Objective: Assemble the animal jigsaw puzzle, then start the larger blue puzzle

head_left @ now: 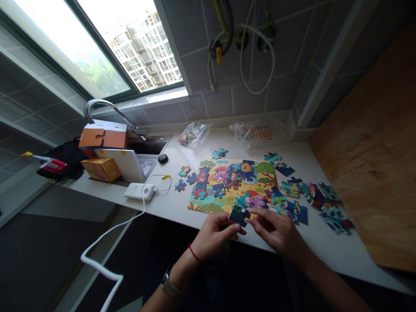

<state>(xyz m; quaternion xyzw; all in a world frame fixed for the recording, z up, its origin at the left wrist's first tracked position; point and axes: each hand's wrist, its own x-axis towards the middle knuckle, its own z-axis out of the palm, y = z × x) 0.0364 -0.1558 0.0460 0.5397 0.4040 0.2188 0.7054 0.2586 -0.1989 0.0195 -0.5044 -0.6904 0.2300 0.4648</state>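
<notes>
Close to the counter's front edge, my left hand (219, 234) is closed on a dark blue puzzle piece (239, 216). My right hand (276, 227) pinches the right side of that same piece between thumb and fingers. Just beyond both hands lies a colourful joined puzzle (208, 207), with loose pieces scattered on top of it. More loose pieces (296, 211) lie to its right, some overlapping in a heap (320, 195). A few small pieces (180, 185) rest off its left side, and a teal piece (220, 153) sits behind it.
Along the back are a clear plastic bag (194, 134) and a clear plastic package (255, 131). To the left stand a white power bank (139, 191) with a cable, a black case (163, 159), boxes (103, 138) and a faucet (107, 104). A wooden panel (373, 164) borders the right.
</notes>
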